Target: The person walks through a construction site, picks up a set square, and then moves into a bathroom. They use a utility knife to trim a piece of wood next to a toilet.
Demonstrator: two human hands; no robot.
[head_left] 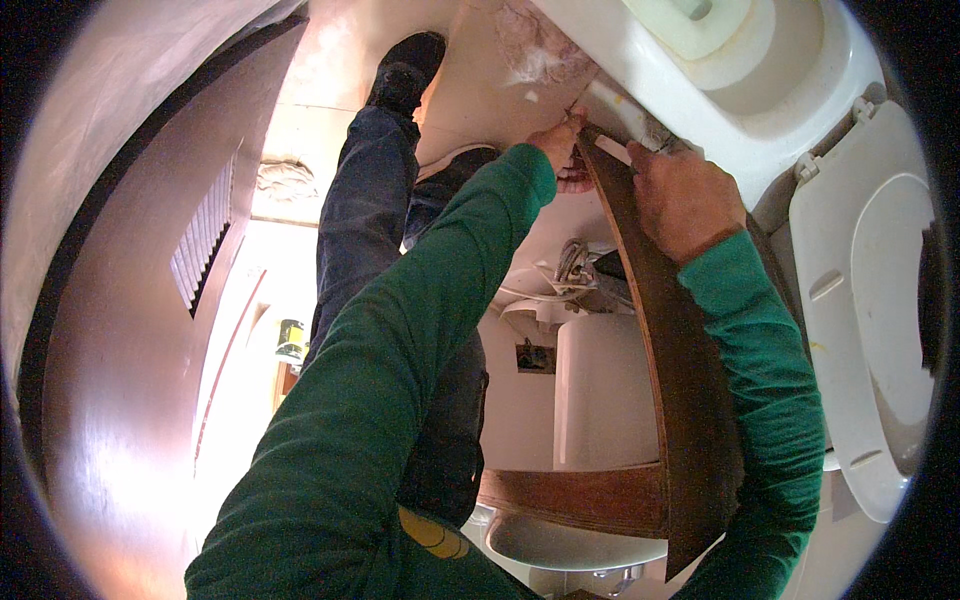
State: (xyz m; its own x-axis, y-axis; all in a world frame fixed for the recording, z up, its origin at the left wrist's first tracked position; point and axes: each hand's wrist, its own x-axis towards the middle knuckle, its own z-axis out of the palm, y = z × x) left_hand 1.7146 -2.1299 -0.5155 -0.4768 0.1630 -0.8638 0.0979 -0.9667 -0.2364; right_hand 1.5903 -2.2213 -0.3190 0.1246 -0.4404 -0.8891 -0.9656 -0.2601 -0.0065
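Note:
A dark brown wooden panel runs down from the upper middle, its narrow upper end between my two hands. My left hand is at that end on its left side, fingers closed; what they grip is hidden. On the panel's right side, my right hand is closed, its fingertips by the panel's upper end. A slim white object sticks out from these fingers over the wood; its kind does not show. A wooden crosspiece meets the panel lower down.
A white toilet seat and a white ceramic fixture are at the right. Coiled hoses lie beside a white cylindrical fixture. A brown door with a vent stands left. A dark shoe rests on the floor.

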